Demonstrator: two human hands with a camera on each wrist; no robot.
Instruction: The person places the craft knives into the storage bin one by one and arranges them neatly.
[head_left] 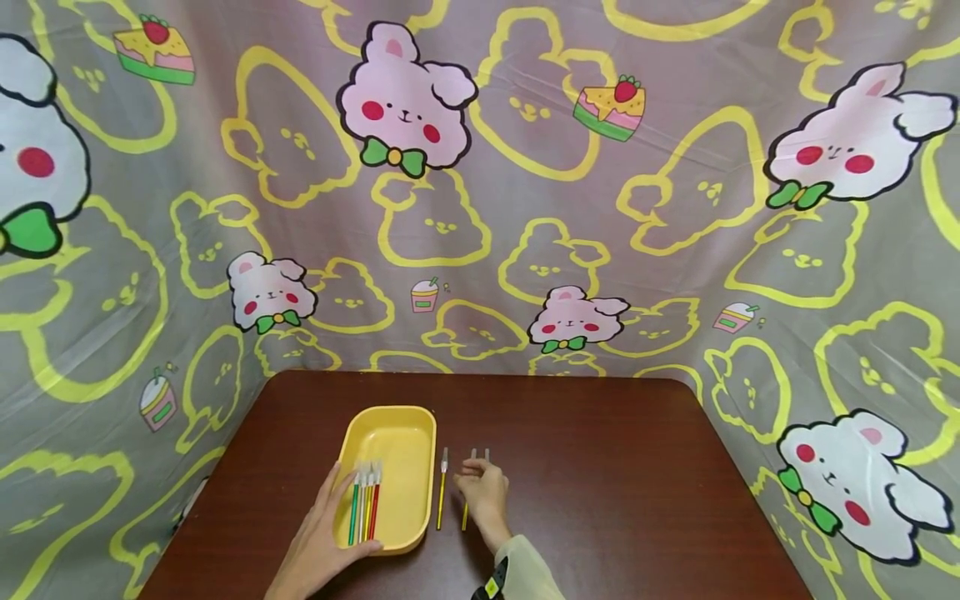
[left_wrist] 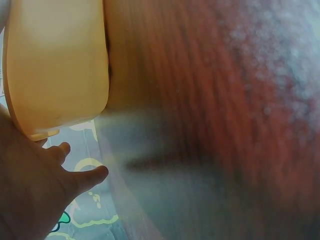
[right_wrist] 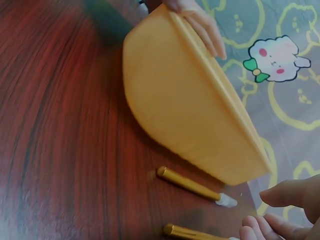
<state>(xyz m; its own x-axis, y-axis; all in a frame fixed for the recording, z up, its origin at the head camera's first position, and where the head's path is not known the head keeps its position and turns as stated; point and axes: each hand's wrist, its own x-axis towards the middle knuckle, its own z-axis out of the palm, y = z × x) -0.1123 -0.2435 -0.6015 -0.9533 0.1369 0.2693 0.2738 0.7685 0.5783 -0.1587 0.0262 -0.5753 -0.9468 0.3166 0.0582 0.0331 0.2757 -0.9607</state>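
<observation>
A yellow plastic tray [head_left: 405, 492] stands on the table with several hobby knives [head_left: 364, 504] side by side in it, their handles green, silver, gold and red. My left hand [head_left: 318, 533] holds the tray at its near left corner, thumb along the near rim; in the left wrist view its other fingers [left_wrist: 90, 179] hang outside the wall. Right of the tray lies a gold hobby knife [head_left: 441, 500]. Over another gold hobby knife [head_left: 465, 514] hovers my right hand [head_left: 486, 500], with thumb and fingertips apart in the right wrist view. A further tip [head_left: 487, 455] shows beyond that hand, its handle hidden.
The brown table [head_left: 622, 475] reaches to a patterned curtain [head_left: 450, 208] that surrounds it at the back and both sides. A small pale object [head_left: 197, 498], partly hidden, shows past the table's left edge. My right wrist wears a dark band [head_left: 491, 583].
</observation>
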